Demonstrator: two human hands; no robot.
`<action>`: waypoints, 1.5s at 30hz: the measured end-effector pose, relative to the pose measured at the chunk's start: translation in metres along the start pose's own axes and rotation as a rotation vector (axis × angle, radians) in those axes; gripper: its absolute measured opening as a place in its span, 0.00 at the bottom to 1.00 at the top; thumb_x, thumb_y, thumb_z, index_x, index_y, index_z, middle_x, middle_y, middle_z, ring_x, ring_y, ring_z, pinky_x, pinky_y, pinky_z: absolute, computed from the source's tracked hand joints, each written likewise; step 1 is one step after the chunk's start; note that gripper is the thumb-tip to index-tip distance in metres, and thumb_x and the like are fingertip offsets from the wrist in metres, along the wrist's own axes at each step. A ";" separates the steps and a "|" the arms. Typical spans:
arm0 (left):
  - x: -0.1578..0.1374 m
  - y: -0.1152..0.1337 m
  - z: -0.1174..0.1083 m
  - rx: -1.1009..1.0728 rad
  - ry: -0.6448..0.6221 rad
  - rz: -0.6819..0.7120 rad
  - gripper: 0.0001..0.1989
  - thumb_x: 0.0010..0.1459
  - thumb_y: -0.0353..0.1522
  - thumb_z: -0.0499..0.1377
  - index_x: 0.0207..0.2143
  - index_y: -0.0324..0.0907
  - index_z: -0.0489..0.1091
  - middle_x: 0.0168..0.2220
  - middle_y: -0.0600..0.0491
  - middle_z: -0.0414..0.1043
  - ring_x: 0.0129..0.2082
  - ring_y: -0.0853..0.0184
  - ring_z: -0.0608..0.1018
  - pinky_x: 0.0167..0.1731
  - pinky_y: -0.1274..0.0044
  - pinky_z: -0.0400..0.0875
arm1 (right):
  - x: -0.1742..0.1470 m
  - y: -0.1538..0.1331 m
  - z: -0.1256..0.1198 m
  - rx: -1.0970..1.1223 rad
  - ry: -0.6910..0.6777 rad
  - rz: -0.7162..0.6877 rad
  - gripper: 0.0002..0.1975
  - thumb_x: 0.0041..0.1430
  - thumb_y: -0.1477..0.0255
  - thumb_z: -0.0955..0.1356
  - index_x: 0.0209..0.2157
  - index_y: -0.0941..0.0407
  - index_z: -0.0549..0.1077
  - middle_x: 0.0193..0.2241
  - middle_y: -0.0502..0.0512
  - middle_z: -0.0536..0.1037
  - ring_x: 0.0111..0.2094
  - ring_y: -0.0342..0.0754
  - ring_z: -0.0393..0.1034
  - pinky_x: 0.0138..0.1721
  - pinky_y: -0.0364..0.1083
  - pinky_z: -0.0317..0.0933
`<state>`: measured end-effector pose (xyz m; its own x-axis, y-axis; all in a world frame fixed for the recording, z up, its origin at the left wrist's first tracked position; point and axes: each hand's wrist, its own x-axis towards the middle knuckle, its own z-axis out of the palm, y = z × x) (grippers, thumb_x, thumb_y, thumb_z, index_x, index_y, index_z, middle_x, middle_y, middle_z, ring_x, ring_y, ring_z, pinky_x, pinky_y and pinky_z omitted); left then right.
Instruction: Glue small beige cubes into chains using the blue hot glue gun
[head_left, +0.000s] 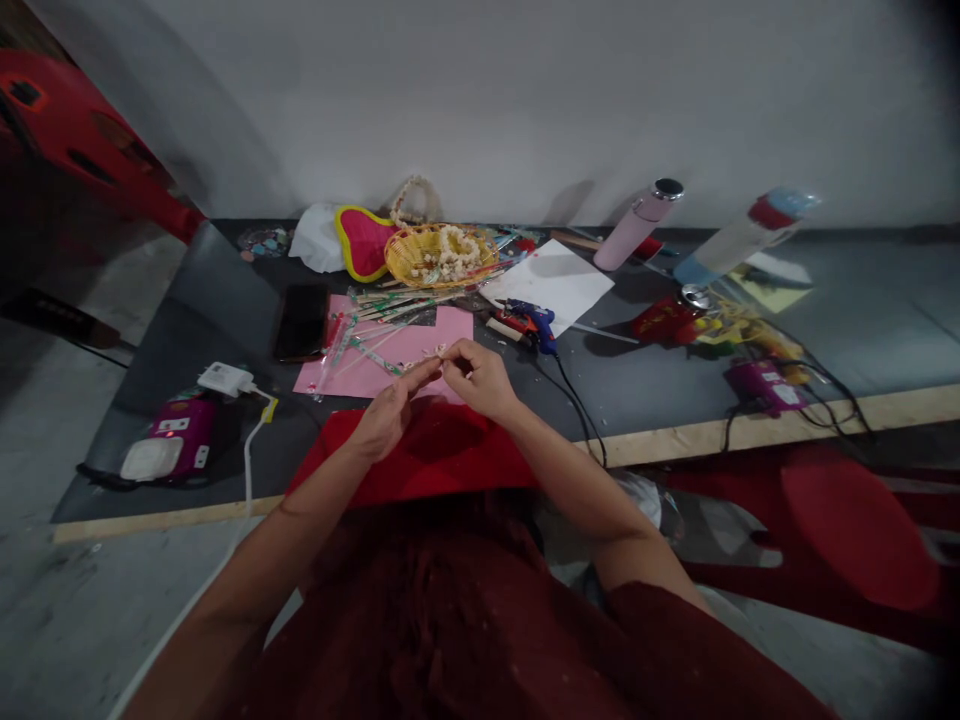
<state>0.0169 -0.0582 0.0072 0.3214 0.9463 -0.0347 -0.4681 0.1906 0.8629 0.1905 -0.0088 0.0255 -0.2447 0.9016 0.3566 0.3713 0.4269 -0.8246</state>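
My left hand (391,408) and my right hand (480,380) meet at their fingertips above a pink sheet (454,325) and a red cloth or sheet (330,440). Small whitish pieces (435,351) show right at the fingertips. Both hands are closed in a pinch, but what lies between the fingers is too small to name. Close to my left fingers a green-and-white strip (379,358) lies on the pink sheet, beside a clear plastic wrapper (335,350). Thin sticks (397,302) are spread just beyond the hands.
Behind lies a yellow basket (405,262) with strung pale beads or shells. A blue glue gun (536,320) with a cord lies right, near a red can (667,318) and a pink flask (637,228). At left are a phone (301,322) and a purple power block (180,435).
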 end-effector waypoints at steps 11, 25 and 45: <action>-0.004 0.008 -0.006 0.165 -0.080 0.040 0.21 0.54 0.35 0.65 0.52 0.45 0.74 0.66 0.47 0.56 0.66 0.51 0.57 0.58 0.64 0.63 | 0.003 0.001 -0.007 0.001 -0.143 -0.206 0.06 0.62 0.71 0.65 0.34 0.55 0.73 0.32 0.53 0.76 0.34 0.44 0.70 0.37 0.43 0.63; 0.028 0.045 -0.033 0.646 0.315 0.238 0.21 0.55 0.38 0.62 0.51 0.43 0.71 0.50 0.47 0.72 0.49 0.61 0.73 0.46 0.70 0.70 | 0.024 0.030 -0.025 -0.370 0.050 -0.019 0.18 0.66 0.64 0.59 0.22 0.53 0.59 0.17 0.47 0.59 0.20 0.42 0.53 0.26 0.44 0.48; 0.066 0.009 -0.059 1.409 0.055 0.172 0.07 0.54 0.32 0.56 0.31 0.44 0.74 0.34 0.46 0.73 0.40 0.56 0.73 0.48 0.65 0.64 | 0.028 0.061 0.009 -0.639 -0.383 -0.162 0.16 0.65 0.74 0.62 0.48 0.52 0.77 0.46 0.57 0.78 0.48 0.54 0.62 0.48 0.52 0.57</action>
<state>-0.0147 0.0215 -0.0169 0.2980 0.9457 0.1296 0.7118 -0.3106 0.6300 0.1984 0.0422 -0.0190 -0.5903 0.7873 0.1783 0.7222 0.6137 -0.3192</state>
